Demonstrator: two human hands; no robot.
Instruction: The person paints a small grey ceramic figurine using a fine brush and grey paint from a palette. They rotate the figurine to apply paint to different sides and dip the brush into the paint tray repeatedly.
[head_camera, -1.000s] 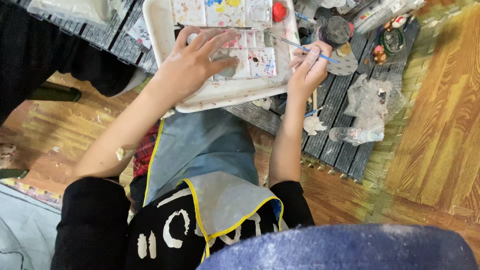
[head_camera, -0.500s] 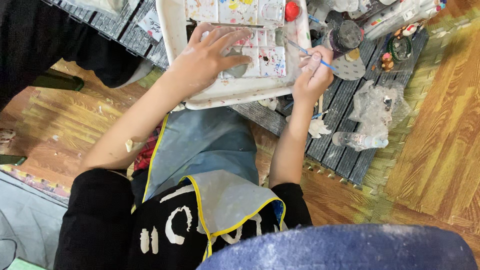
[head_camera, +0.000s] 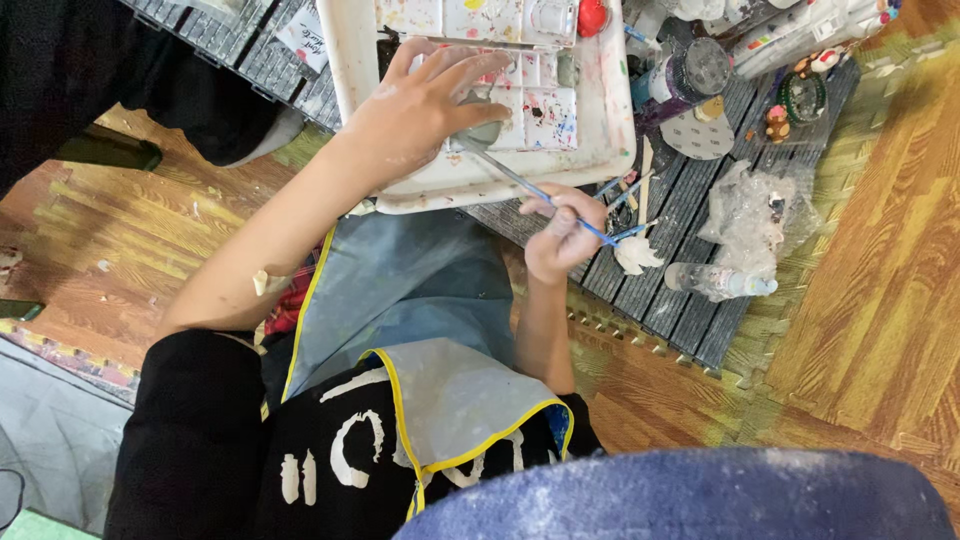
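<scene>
- Head view: left hand (head_camera: 425, 115) lies over the paint palette (head_camera: 545, 105) inside the white tray (head_camera: 610, 130), fingers curled on a small grey object (head_camera: 487, 130); the object is mostly hidden, so what it is cannot be told.
- Right hand (head_camera: 560, 235) is closed in a pinch on a thin brush (head_camera: 530, 185) with a blue handle end. The tip points up-left and reaches the grey object under the left hand.
- Brush judged light, stiff and thin; likely to roll or slip if paint-wet. Best held at mid-handle as now, clear of the bristles.
- Grey object looks small and hard, possibly plaster or clay; judged fragile and smudgy if the paint is wet. Hold by the edges and keep it pressed on the palette.
- Tray sits on a dark slatted table (head_camera: 680, 270), its near edge just above the person's apron (head_camera: 400, 290).
- Right of the tray: more brushes (head_camera: 625, 190), a glitter jar (head_camera: 690, 70), crumpled plastic wrap (head_camera: 750, 215), a small bottle (head_camera: 715, 282) lying on its side, and a white wad (head_camera: 637, 255) just beside the right hand.
- Wooden floor (head_camera: 880, 300) around the table.
</scene>
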